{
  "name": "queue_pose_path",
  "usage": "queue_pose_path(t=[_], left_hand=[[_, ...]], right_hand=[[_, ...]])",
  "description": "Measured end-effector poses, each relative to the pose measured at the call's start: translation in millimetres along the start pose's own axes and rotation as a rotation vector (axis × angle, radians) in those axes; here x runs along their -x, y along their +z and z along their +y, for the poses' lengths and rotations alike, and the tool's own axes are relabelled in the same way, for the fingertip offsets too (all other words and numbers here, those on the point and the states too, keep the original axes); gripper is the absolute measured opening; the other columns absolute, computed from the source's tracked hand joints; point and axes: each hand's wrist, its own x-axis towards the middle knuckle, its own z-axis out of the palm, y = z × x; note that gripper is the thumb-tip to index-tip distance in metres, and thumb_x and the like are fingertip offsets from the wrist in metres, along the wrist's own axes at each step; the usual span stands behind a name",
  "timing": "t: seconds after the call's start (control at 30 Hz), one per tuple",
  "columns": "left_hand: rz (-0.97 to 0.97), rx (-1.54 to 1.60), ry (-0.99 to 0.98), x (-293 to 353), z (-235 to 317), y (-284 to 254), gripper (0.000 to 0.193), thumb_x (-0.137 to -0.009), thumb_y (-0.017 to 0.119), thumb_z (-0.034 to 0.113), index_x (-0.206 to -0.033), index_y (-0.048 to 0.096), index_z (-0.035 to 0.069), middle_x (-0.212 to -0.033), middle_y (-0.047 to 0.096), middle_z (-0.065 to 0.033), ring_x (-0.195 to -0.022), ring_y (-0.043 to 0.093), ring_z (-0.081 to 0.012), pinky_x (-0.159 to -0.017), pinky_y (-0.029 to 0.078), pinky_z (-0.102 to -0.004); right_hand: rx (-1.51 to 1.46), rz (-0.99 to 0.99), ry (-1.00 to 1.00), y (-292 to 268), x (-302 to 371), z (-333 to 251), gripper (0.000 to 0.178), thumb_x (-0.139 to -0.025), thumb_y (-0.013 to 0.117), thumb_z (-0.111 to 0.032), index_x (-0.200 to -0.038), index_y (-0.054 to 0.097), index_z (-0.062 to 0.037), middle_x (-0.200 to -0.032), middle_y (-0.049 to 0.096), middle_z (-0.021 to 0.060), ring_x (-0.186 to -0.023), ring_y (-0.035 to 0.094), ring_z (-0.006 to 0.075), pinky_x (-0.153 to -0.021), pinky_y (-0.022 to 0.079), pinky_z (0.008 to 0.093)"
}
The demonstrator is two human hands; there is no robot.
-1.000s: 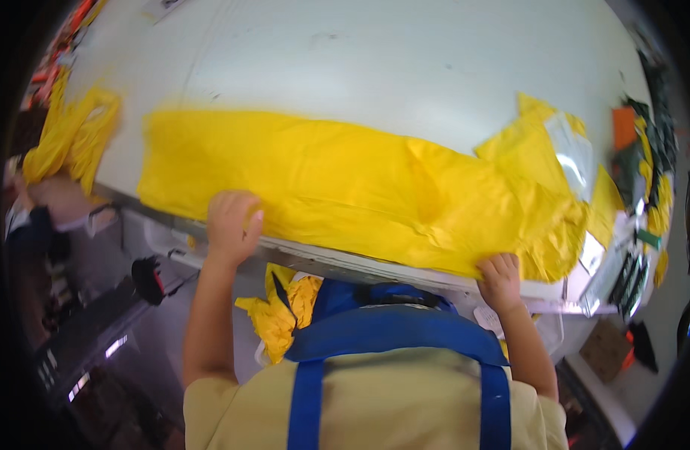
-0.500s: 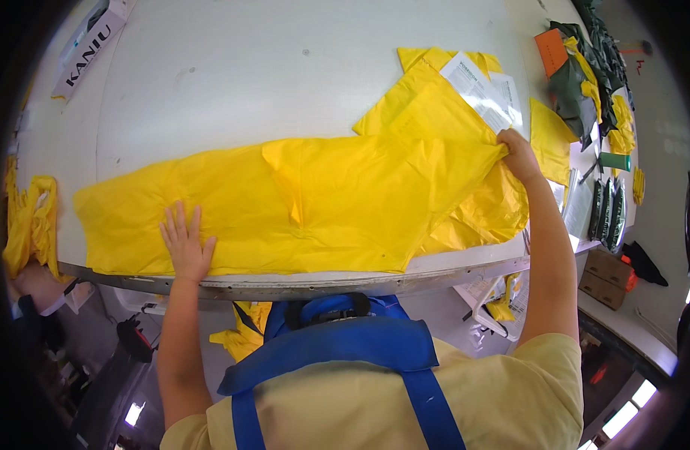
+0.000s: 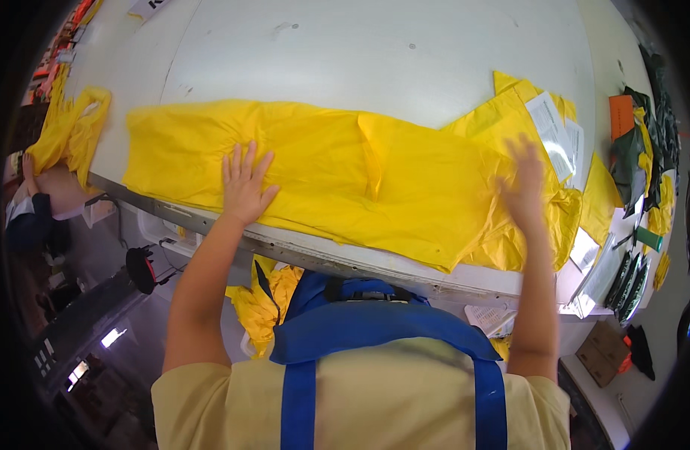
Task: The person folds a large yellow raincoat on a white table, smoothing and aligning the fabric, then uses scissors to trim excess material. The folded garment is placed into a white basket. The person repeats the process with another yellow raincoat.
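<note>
A long folded yellow garment point(image 3: 427, 187) of thin, shiny fabric lies along the near edge of the white table. My left hand point(image 3: 245, 186) rests flat on its left part, fingers spread. Over the right end of the garment is my right hand point(image 3: 523, 191), blurred by motion, with fingers apart and nothing in them. Whether it touches the fabric I cannot tell. Just beyond, flat yellow pieces point(image 3: 495, 118) lie on the table, with a printed white sheet point(image 3: 547, 127) on top.
The metal-edged white table point(image 3: 345, 60) stretches away from me. An orange packet point(image 3: 621, 118), dark green bundles point(image 3: 628, 161), a green roll point(image 3: 649, 239) and dark packets point(image 3: 628, 279) sit at right. Far left, another person point(image 3: 28, 202) is beside crumpled yellow fabric point(image 3: 82, 139).
My right hand has let go of the garment's right corner and moved inward over it. My left hand still lies flat on the fabric. The whole view has turned somewhat.
</note>
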Motion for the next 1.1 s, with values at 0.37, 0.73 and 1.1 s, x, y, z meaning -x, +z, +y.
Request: queue_pose_path(t=[0.37,0.73,1.1], left_hand=[[0.456,0.314,-0.485,27.7,-31.3,-17.5,0.069,-0.078,0.070,0.022,-0.139,0.038,0.016,-0.146,0.029,-0.0178,-0.137,0.021,-0.0382,-0.111,0.018,-0.0500],[0.746,2.108,-1.265,65.8,-180.6,-0.9,0.040,-0.087,0.061,0.008,-0.124,0.050,0.001,-0.121,0.057,-0.0117,-0.111,0.055,-0.0308,-0.094,0.046,-0.0464],[0.644,1.693,0.113,-54.7,-0.9,-276.4,0.038,-0.085,0.052,-0.005,-0.123,0.050,-0.004,-0.119,0.057,-0.0147,-0.105,0.059,-0.0248,-0.091,0.047,-0.0365]], right_hand=[[-0.219,-0.118,-0.282,121.5,1.5,-231.6,0.075,-0.088,0.054,-0.047,-0.145,0.027,-0.0070,-0.152,0.014,0.0235,-0.140,0.013,0.0408,-0.112,0.010,0.0547],[-0.086,-0.228,-0.042,109.4,81.0,-257.6,0.124,-0.058,0.075,-0.062,-0.144,0.017,0.0058,-0.150,0.022,0.0225,-0.141,0.017,0.0367,-0.112,0.011,0.0537],[-0.180,-0.057,-0.096,140.1,91.3,-241.9,0.089,-0.071,0.068,-0.042,-0.143,0.031,-0.0059,-0.148,0.031,0.0118,-0.140,0.024,0.0266,-0.113,0.017,0.0482]])
